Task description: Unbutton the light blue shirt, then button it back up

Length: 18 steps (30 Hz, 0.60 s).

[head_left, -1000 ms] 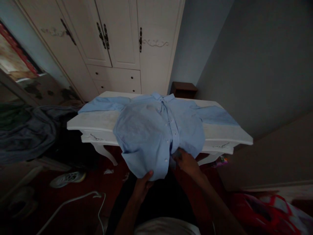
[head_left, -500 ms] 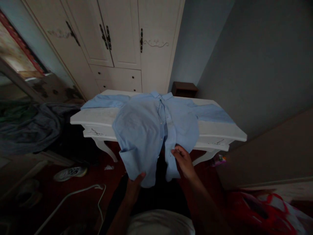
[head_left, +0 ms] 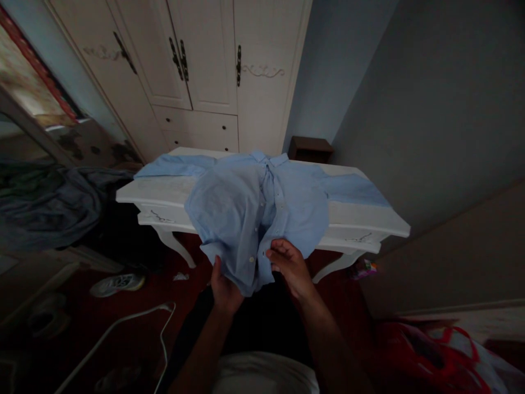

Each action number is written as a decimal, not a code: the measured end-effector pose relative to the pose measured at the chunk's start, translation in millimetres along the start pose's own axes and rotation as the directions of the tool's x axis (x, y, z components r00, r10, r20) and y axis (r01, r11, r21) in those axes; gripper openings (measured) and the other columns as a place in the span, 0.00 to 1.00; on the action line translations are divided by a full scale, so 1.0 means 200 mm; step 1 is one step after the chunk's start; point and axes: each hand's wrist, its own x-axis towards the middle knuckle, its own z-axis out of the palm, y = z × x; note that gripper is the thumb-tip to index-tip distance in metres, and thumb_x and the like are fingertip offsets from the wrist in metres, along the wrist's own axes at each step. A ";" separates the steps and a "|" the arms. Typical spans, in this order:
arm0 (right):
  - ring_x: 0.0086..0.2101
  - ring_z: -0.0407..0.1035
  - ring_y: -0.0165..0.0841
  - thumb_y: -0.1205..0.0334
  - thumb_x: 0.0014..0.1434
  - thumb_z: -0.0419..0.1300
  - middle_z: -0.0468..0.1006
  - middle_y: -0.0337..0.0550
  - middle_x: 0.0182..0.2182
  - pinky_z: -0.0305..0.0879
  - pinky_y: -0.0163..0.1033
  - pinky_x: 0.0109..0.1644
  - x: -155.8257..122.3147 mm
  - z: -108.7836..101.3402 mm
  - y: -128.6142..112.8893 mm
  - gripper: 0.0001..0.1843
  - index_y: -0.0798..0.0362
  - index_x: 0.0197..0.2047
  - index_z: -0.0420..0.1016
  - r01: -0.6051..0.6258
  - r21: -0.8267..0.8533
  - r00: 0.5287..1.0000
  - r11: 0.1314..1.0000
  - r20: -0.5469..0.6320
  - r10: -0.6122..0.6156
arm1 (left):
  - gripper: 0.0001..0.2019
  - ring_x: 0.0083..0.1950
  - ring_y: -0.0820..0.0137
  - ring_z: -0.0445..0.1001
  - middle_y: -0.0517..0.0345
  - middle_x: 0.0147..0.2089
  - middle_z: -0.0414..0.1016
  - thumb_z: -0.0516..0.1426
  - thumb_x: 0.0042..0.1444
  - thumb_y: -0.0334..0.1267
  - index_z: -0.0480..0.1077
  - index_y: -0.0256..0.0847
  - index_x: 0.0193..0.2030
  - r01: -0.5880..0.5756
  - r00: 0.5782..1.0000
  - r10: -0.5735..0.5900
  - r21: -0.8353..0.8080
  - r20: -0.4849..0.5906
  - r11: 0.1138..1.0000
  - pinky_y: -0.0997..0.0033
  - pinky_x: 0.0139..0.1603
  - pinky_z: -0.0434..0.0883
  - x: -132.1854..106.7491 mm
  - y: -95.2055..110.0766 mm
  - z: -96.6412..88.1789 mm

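Note:
A light blue button-up shirt (head_left: 229,202) lies across a white table (head_left: 164,191), collar at the far edge and sleeves spread to both sides. Its lower part hangs over the near edge, with the front open low down. My left hand (head_left: 225,290) grips the hem of the left front panel, thumb on top and the other fingers hidden under the cloth. My right hand (head_left: 289,265) pinches the right front edge beside a buttonhole. A white button (head_left: 251,259) shows on the left panel between the hands.
A white wardrobe (head_left: 205,54) stands behind the table. Dark clothes (head_left: 53,202) are piled at left. On the floor are a shoe (head_left: 118,285), a white cable (head_left: 118,317) and a red bag (head_left: 435,355) at right. A small brown box (head_left: 310,148) sits behind.
Both hands have moved up and closer together, bringing the two front edges of the shirt nearer each other. The left panel's hem is lifted and bunched.

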 end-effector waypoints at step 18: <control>0.33 0.74 0.32 0.59 0.44 0.71 0.81 0.39 0.32 0.70 0.39 0.40 0.01 0.05 -0.10 0.19 0.50 0.41 0.75 0.153 0.048 0.981 0.987 -0.130 -0.146 | 0.18 0.41 0.62 0.79 0.52 0.40 0.81 0.70 0.39 0.37 0.77 0.34 0.39 -0.232 0.973 0.227 0.302 0.051 0.925 0.63 0.44 0.76 0.01 0.11 0.35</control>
